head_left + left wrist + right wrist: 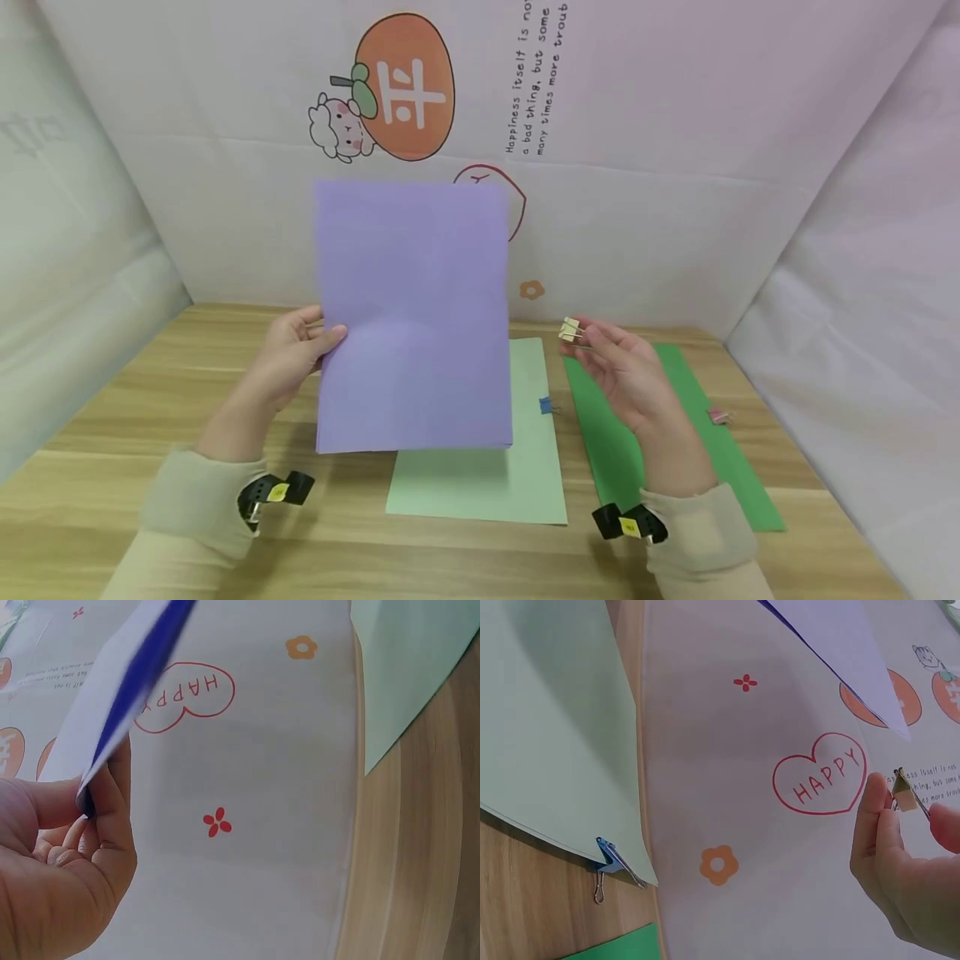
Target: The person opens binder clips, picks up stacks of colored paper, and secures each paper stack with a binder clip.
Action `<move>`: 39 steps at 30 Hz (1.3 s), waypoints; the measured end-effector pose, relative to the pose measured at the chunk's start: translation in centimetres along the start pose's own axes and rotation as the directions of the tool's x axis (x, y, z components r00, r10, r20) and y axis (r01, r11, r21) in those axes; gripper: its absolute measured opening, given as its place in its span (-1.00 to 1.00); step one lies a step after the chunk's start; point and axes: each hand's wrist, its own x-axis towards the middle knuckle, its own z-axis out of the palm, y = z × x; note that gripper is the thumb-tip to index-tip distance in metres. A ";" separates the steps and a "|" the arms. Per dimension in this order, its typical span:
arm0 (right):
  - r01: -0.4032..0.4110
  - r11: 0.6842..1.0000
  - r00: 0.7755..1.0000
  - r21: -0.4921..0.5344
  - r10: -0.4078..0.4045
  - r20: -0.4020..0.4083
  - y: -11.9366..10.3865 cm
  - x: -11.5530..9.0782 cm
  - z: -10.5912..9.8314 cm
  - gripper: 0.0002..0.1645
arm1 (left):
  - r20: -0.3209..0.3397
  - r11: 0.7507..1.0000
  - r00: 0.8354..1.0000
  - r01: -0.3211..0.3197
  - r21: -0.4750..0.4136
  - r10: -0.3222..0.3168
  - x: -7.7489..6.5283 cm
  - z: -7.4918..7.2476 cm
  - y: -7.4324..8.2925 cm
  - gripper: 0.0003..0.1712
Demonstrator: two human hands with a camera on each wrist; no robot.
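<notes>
My left hand [294,354] pinches the left edge of a purple paper stack [416,317], thumb in front and fingers behind, and holds it upright above the table. In the left wrist view the paper [112,697] appears nearly edge-on between thumb and fingers. To the right, my right hand [622,367] pinches a yellow binder clip [570,330] by its wire handles, apart from the purple paper. The right wrist view shows the clip [904,791] between thumb and fingertips. Behind and below the purple stack lies light green paper [480,487], partly hidden, with a blue binder clip [546,406] on its right edge.
Dark green paper [682,392] lies at the right of the wooden table [262,533], partly under the right forearm, a pink binder clip [718,416] on its right edge. White printed cloth [660,125] rises behind the table and along both sides.
</notes>
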 end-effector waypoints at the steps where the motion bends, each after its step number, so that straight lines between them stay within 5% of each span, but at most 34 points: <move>1: 0.000 1.000 1.000 -0.008 0.000 0.002 0.0 0.1 0.1 -0.82 | 0.001 1.000 1.000 -0.002 -0.001 0.002 0.0 0.1 0.0 -0.43; 12: 0.010 0.997 1.000 -0.081 -0.009 0.012 0.3 0.5 1.3 -0.81 | 0.032 1.000 0.999 -0.001 -0.030 0.002 -0.2 1.2 -0.2 -0.46; 22: 0.111 0.963 0.992 -0.244 -0.120 -0.024 0.4 0.8 1.8 -0.59 | 0.026 1.000 0.999 -0.022 0.002 0.022 0.5 1.8 0.6 -0.46; 26: 0.081 0.957 0.992 -0.279 -0.106 -0.074 0.4 1.0 2.4 -0.45 | 0.035 1.000 0.999 -0.018 0.001 0.018 0.7 2.1 0.8 -0.47; 39: 0.039 0.940 0.992 -0.338 -0.077 -0.101 0.6 0.9 3.0 -0.48 | 0.028 0.998 0.999 -0.044 0.035 0.043 0.7 2.0 0.6 -0.49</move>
